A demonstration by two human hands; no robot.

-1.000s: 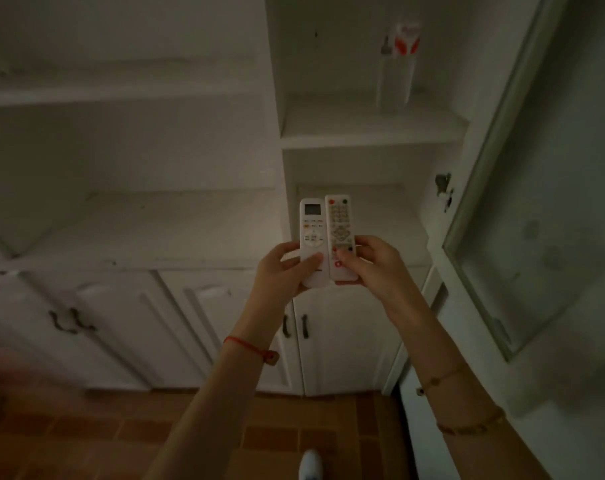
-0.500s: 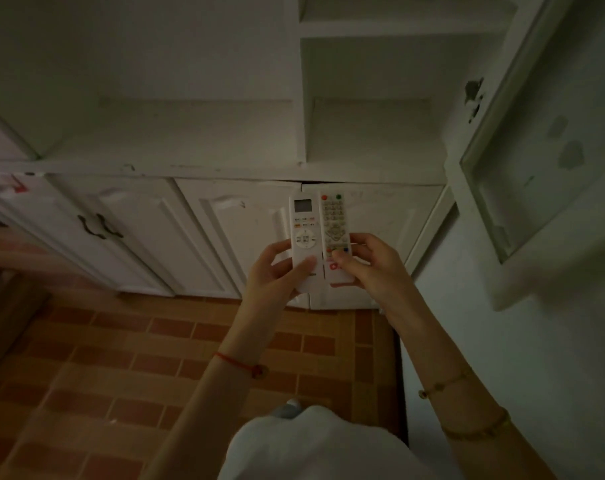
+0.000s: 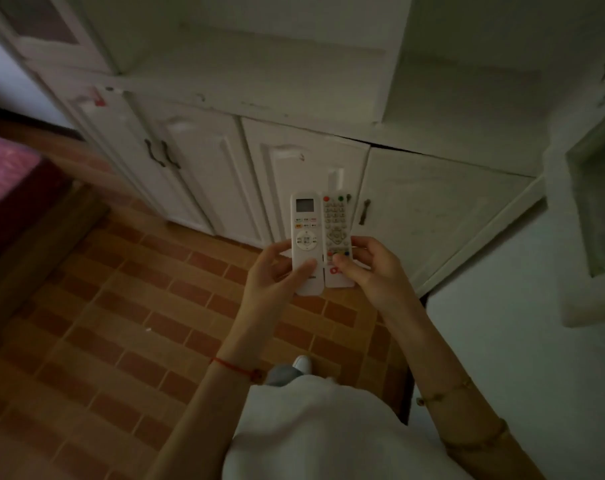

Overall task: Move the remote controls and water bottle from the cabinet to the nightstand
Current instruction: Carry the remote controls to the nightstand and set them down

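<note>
1. A left hand (image 3: 276,271) holds a white remote with a small screen (image 3: 306,237), thumb on its face, fingers curled behind it.
2. A right hand (image 3: 370,268) pinches a second white remote with many buttons (image 3: 336,233) the same way.
3. The two remotes are upright and touching side by side, held over the tiled floor (image 3: 121,306) in front of a white cabinet (image 3: 294,109).
4. A red cord (image 3: 233,367) circles the left wrist.
</note>
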